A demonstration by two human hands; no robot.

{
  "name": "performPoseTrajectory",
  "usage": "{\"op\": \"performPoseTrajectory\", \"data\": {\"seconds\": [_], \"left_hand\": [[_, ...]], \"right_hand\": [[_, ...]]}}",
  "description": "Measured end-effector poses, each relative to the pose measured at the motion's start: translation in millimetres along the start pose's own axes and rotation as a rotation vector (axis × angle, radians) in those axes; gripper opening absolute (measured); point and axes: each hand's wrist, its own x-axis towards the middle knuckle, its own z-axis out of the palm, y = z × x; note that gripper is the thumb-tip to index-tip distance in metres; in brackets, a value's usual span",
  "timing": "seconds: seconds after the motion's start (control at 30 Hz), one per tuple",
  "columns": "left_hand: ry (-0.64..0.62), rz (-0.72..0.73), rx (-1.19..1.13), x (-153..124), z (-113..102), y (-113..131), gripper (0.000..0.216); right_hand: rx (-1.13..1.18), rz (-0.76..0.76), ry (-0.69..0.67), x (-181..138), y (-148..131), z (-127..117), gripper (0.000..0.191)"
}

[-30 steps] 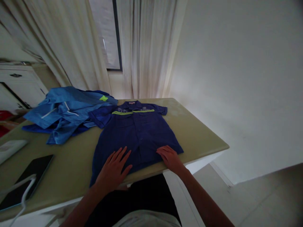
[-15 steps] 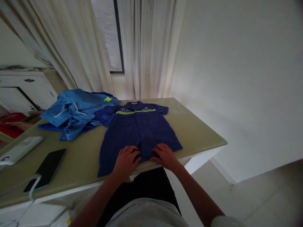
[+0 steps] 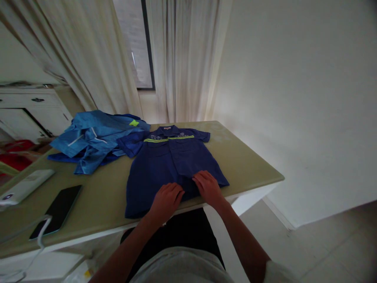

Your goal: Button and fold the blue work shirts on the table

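A navy short-sleeved work shirt (image 3: 165, 169) lies front up on the table, its collar toward the window and its hem at the near edge. Yellow-green stripes cross its chest. My left hand (image 3: 168, 199) is closed on the hem near the middle, fingers curled over the cloth. To its right, my right hand (image 3: 207, 188) pinches the front of the shirt a little above the hem. The cloth between the two hands is slightly rumpled. Some fingertips are hidden in the fabric.
A heap of blue garments (image 3: 94, 137) touches the shirt's sleeve on the left. Nearer lie a black phone (image 3: 60, 206), a white device (image 3: 28, 186) and a white cable (image 3: 44, 232). The table's (image 3: 250, 165) right corner stands close to a white wall (image 3: 300, 98).
Both hands have moved slightly to the right, and the right one also away from me. Their fingers have closed on the cloth, and the shirt's lower left corner has shifted right.
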Motion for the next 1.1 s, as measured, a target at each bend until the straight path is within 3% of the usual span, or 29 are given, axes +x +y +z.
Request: {"op": "performPoseTrajectory", "data": {"seconds": [0.1,0.17,0.3,0.37,0.57,0.67,0.73,0.8,0.9,1.0,1.1], "left_hand": [[-0.127,0.026,-0.025,-3,2,0,0.028],[-0.110,-0.018,-0.034,-5,0,-8,0.032],[0.004,-0.143,0.107,-14,-4,-33,0.035],[0.015,-0.189,0.203,-27,0,-42,0.048],[-0.131,-0.159,0.207,-79,7,-40,0.073],[-0.224,-0.148,0.096,-72,-12,-47,0.065],[-0.216,-0.204,0.035,-50,-26,-67,0.059],[-0.105,-0.293,0.065,-23,-35,-95,0.062],[0.002,-0.414,0.188,5,-33,-140,0.071],[-0.067,-0.489,0.257,6,-19,-166,0.080],[-0.112,-0.489,0.278,-11,-11,-170,0.089]], "right_hand": [[-0.068,-0.104,-0.190,-14,4,-6,0.020],[-0.090,-0.112,-0.267,-27,7,-2,0.021],[-0.065,-0.055,-0.267,-50,5,3,0.027],[-0.025,-0.043,-0.274,-56,-3,-2,0.026],[0.155,-0.006,-0.395,-50,-24,-34,0.033],[0.151,0.013,-0.364,-29,-18,-38,0.049],[0.118,0.001,-0.375,-9,-11,-32,0.062],[0.090,-0.048,-0.412,13,-3,-18,0.074],[0.053,-0.152,-0.441,41,5,10,0.086],[0.033,-0.118,-0.468,51,9,36,0.086],[0.040,-0.003,-0.525,37,8,45,0.085]]}}
